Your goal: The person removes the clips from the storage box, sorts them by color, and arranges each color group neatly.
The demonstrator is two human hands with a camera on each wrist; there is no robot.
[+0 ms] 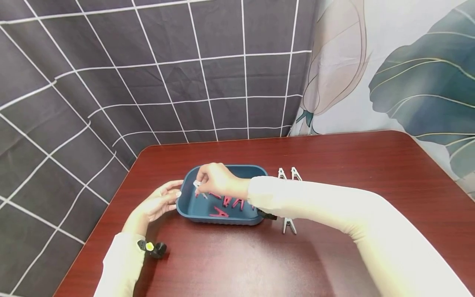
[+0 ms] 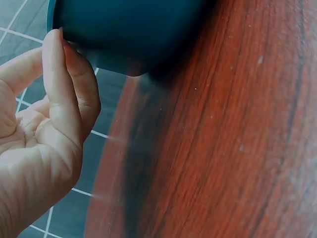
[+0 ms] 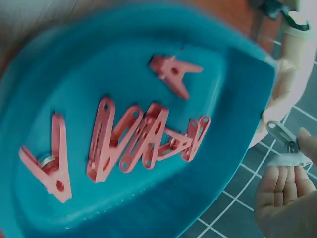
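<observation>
White clip (image 3: 283, 133): pinched between thumb and fingers of the right hand (image 1: 218, 179), at the left end of the blue tub (image 1: 222, 220). Left hand (image 1: 160, 202): fingers loosely extended, touching the tub's left end. Several pink clips (image 3: 60, 173) lie in the tub. Other white clips (image 1: 281, 171) on the table (image 1: 230, 264), right of the tub, beside the right sleeve (image 1: 304, 198).

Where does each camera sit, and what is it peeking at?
Head: on the person's head, facing forward and down at the blue basin; the left grip, right grip and white sleeves show.
Left wrist: on that wrist, facing the basin's edge and wooden table; the left grip shows.
Right wrist: on that wrist, facing into the basin at pink clothespins; both grips show.
Head and right wrist share the pink clothespins.
</observation>
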